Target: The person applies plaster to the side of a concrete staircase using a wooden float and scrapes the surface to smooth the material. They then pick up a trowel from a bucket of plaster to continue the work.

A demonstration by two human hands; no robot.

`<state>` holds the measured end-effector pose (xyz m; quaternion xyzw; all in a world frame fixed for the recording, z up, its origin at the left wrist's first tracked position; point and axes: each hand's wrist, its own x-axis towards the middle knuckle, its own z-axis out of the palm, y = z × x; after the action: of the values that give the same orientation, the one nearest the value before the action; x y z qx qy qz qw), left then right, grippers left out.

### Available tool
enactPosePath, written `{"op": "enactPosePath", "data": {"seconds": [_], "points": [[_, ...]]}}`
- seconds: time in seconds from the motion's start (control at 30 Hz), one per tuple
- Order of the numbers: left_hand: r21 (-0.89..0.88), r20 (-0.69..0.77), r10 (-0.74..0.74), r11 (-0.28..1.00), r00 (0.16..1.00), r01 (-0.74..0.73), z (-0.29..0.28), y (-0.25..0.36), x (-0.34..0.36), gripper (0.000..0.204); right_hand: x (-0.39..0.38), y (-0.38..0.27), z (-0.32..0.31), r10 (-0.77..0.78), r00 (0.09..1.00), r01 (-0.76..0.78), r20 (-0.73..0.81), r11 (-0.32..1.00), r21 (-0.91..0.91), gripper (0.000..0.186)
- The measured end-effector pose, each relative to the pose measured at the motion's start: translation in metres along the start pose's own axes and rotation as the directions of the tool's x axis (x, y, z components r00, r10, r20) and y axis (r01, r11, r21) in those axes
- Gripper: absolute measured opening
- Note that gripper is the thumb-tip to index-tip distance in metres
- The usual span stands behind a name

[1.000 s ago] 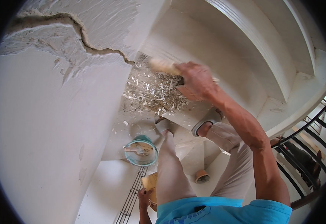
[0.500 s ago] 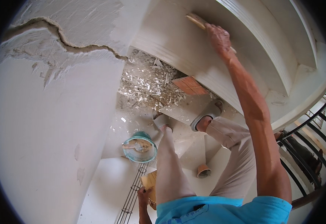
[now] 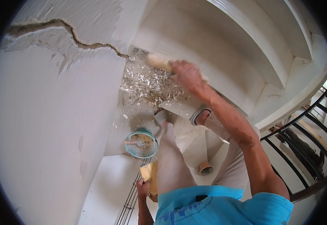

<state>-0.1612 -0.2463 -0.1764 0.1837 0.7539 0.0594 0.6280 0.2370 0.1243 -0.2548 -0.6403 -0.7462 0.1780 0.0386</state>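
My right hand (image 3: 189, 77) is closed around a pale wooden-looking hand brush (image 3: 159, 62), smeared by motion. The brush is over the dusty step where white paint flakes and debris (image 3: 148, 82) lie; whether it touches them I cannot tell. Low beside my left leg, my left hand (image 3: 143, 185) grips the edge of a yellow-brown box-like piece (image 3: 149, 172), partly hidden by my thigh. Close to that hand, a teal bucket (image 3: 141, 154) holds sandy material and a light-coloured tool lying across it.
A jagged crack (image 3: 73, 35) runs across the white wall at left. Curved white stairs (image 3: 246, 30) rise at upper right, with a dark railing (image 3: 306, 129) beside them. A small terracotta pot (image 3: 205, 168) stands between my legs. A metal rod frame (image 3: 129, 204) lies below the bucket.
My right hand has swept the brush down and left from the stair riser to the debris. The orange tile is now hidden behind that hand. My left hand keeps its hold.
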Motion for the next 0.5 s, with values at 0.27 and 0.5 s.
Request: {"op": "enactPosePath", "data": {"seconds": [0.27,0.5], "points": [[0.132,0.049,0.088,0.987,0.995,-0.093,-0.016,-0.032,0.001,0.018,-0.043,0.061,0.052,0.033,0.973,-0.091,-0.227,0.964,-0.251,0.028],[0.076,0.015,-0.030,0.997,0.999,0.029,-0.022,-0.006,-0.008,0.019,-0.095,-0.001,0.026,0.037,0.998,-0.032,-0.050,0.993,0.110,0.031]]}}
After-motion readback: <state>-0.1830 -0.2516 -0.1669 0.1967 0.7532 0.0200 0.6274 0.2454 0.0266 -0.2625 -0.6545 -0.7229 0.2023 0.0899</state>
